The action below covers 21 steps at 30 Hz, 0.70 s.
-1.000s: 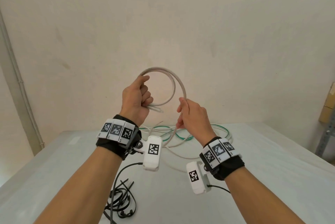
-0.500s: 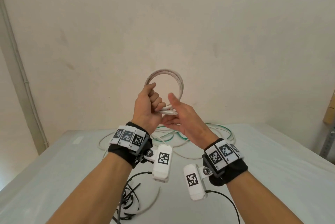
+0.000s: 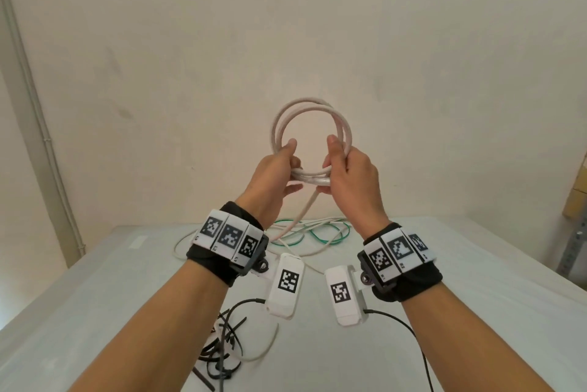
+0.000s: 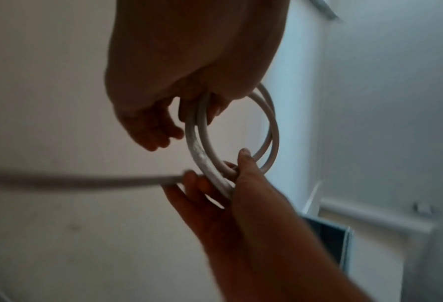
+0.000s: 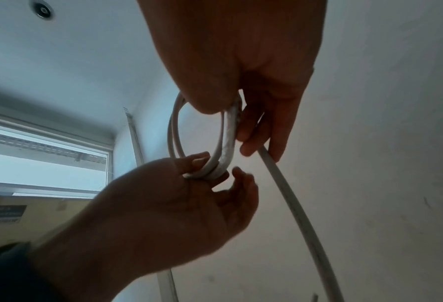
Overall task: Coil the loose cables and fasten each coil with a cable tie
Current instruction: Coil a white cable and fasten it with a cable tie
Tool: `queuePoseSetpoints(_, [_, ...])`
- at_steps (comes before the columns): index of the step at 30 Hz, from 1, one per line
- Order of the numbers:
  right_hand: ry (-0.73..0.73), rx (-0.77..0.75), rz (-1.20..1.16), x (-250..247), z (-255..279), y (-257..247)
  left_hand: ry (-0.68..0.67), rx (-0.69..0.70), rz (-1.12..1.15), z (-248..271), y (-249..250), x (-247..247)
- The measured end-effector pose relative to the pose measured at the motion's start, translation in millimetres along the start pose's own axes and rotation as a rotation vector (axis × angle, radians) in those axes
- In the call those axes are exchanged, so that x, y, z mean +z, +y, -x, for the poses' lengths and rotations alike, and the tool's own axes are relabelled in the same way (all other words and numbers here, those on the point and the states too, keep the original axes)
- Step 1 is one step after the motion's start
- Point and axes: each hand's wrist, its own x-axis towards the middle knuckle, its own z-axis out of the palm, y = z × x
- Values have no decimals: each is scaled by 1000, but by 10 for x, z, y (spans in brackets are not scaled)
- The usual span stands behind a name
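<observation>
I hold a coil of pale cable (image 3: 287, 117) up in front of the wall, above the table, with two or three loops showing. My left hand (image 3: 279, 169) grips its lower left, thumb on top. My right hand (image 3: 346, 169) grips its lower right, thumb inside the ring. In the left wrist view the coil (image 4: 193, 143) sits between my left hand (image 4: 189, 81) and right hand (image 4: 240, 194). In the right wrist view the coil (image 5: 228, 139) is pinched by both hands. Its loose tail (image 3: 301, 217) (image 5: 292, 204) hangs down to the table.
On the white table (image 3: 476, 296), behind my wrists, lie loose white and green cables (image 3: 320, 233). Several black cable ties (image 3: 222, 350) are piled near my left forearm. A cardboard box (image 3: 576, 198) stands at the right edge, and a wall conduit (image 3: 35, 99) runs down the left.
The coil has turned to face me and its loops now spread open. My right hand moved from the coil's bottom to grip its right side, and both hands have drawn apart.
</observation>
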Motion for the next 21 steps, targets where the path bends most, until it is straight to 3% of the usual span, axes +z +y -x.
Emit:
queuePoseSetpoints(2, [33,-16,93,-17,-20,50,-42,-10,-194,30,-23,-35])
queuePoseSetpoints(7, [91,7,264,-20,-32,167,-256,-308,-21,123,-112,-166])
queuePoseSetpoints(12, [131,27,266,-41,-29,125,-536,-607,-45,238,-361,-183])
queuePoseSetpoints(17, [148,62,240,-141,-112,48,-447,-726,339,211,-539,-110])
queuePoseSetpoints(21, [205,147,137,-332,-194,-41,-315,-698,542,191,-517,5])
